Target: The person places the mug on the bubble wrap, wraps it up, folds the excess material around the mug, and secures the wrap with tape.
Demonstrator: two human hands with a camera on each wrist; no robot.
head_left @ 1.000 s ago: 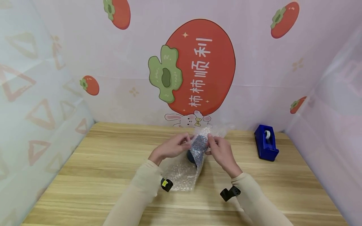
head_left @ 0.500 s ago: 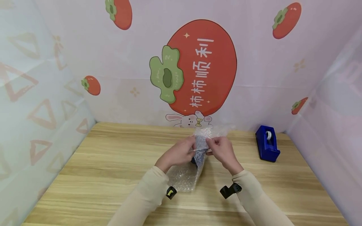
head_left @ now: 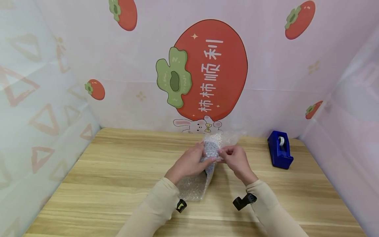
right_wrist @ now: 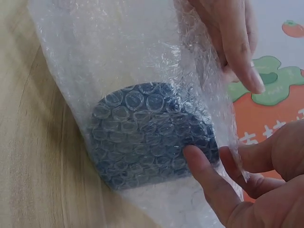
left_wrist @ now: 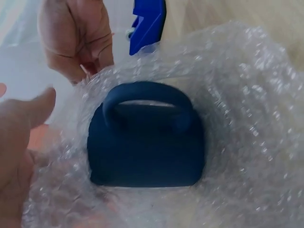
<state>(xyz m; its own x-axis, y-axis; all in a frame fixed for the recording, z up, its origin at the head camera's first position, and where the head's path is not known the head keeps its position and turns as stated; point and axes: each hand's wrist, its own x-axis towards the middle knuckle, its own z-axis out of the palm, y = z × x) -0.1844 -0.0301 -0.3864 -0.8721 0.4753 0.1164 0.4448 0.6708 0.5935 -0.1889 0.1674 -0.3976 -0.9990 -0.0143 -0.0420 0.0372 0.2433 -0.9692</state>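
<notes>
Clear bubble wrap [head_left: 192, 189] is folded around a dark blue object [left_wrist: 147, 149] with a domed body, a flat edge and a loop handle; its exact kind is unclear. The handle faces the left wrist camera uncovered, while bubbles cover the opposite face in the right wrist view. My left hand [head_left: 190, 161] rests along the bundle's left side, its thumb stretched across the wrap; some of its fingers are hidden behind the plastic. At the right side, my right hand [head_left: 237, 161] pinches the wrap's edge, with one fingertip [right_wrist: 195, 154] against the bubbles.
A blue tape dispenser [head_left: 279, 151] with a roll of tape stands toward the back right of the wooden table [head_left: 118, 164]. Behind the table hangs a printed backdrop [head_left: 133, 65]. Loose wrap spreads both behind the bundle and in front of it.
My left hand has moved right and onto the bundle, its thumb now reaching over toward the right hand. A wrap layer has been folded across the object. The right hand stays at the edge.
</notes>
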